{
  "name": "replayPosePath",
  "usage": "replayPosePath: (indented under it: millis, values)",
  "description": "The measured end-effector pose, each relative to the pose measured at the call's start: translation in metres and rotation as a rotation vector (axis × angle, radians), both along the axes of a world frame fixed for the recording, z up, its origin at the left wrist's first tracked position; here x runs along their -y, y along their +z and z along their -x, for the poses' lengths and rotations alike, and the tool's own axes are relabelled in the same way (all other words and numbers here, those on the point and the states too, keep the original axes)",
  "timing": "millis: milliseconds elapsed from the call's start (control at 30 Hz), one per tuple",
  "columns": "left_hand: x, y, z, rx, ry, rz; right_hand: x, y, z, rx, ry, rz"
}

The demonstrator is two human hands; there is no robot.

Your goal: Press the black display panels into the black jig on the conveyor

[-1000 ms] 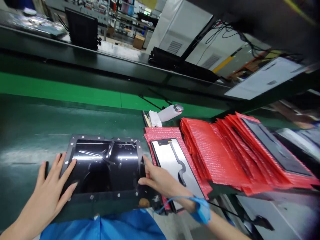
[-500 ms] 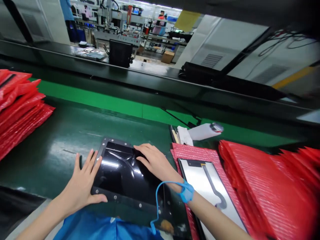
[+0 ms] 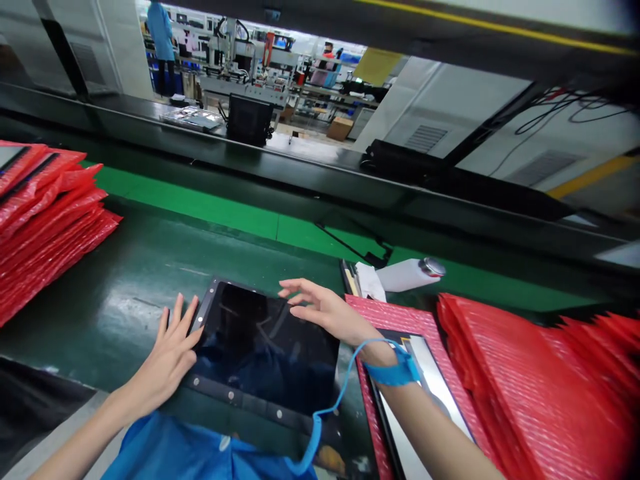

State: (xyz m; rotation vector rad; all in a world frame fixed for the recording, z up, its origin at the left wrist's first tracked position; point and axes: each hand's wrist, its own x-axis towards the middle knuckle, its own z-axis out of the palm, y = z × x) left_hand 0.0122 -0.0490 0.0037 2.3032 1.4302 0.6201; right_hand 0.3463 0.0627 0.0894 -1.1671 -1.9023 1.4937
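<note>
A black glossy screen panel (image 3: 270,353) lies flat on the green bench, within a dark border (image 3: 255,402) that carries several round silver dots. My left hand (image 3: 170,357) rests at the border's left edge, fingers stretched out and thumb drawn in near the index finger. Over the panel's upper right part hovers my right hand (image 3: 323,310), its fingers apart and slightly bent with nothing between them. A blue wrist strap (image 3: 393,367) with a coiled cord circles my right wrist. Partly under my right forearm, a white-backed display panel (image 3: 440,380) lies on a red bubble-wrap bag (image 3: 390,310).
Red bubble bags are stacked at left (image 3: 55,227) and more red bags (image 3: 530,380) lie at right. A white bottle (image 3: 403,275) lies behind the display panel. A dark shelf (image 3: 300,180) spans the back; a person in blue (image 3: 160,33) stands beyond.
My right hand has lifted off the panel and shifted slightly right. My left thumb has drawn in toward the fingers. Creased reflections on the panel have faded and its surface looks flatter.
</note>
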Motion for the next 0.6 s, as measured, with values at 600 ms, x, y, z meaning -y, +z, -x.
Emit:
replayPosePath:
  millis: [600]
  values:
    - [-0.025, 0.056, -0.052, 1.109, 0.172, 0.532, -0.022, 0.027, 0.0, 0.066, -0.177, 0.054]
